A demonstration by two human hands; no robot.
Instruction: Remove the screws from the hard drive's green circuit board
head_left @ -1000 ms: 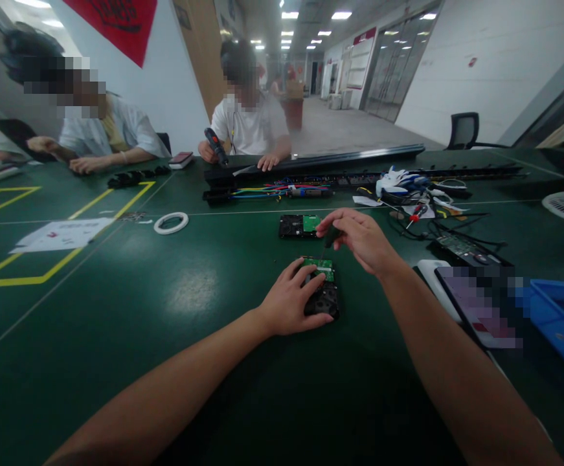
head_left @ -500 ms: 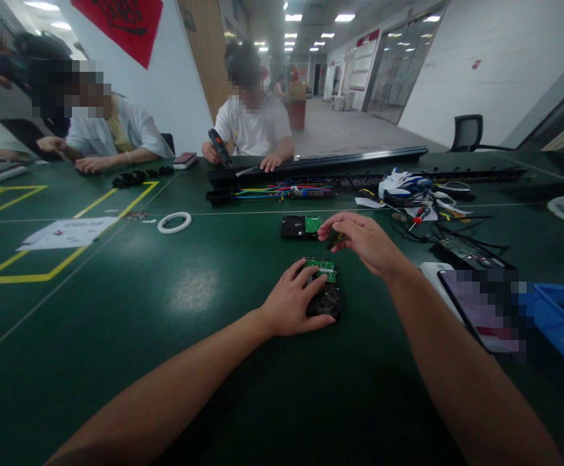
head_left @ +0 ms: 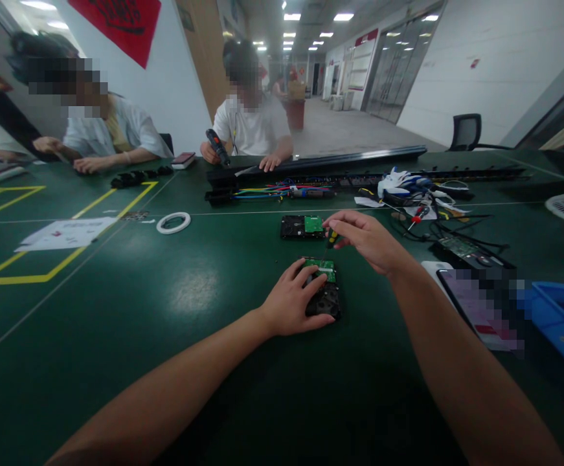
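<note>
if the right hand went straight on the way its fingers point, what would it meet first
Likely the farther black-and-green device, though the right hand seems raised and might pass over it; one view leaves depth unclear.

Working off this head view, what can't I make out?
Head view:
Nearer black device: left part hidden under the left hand.
Screwdriver: upper handle hidden by the right hand; tip too small to tell whether it touches the green board.
Screen at right: content blurred by pixelation.
Blue bin: cut off by the right edge.
</note>
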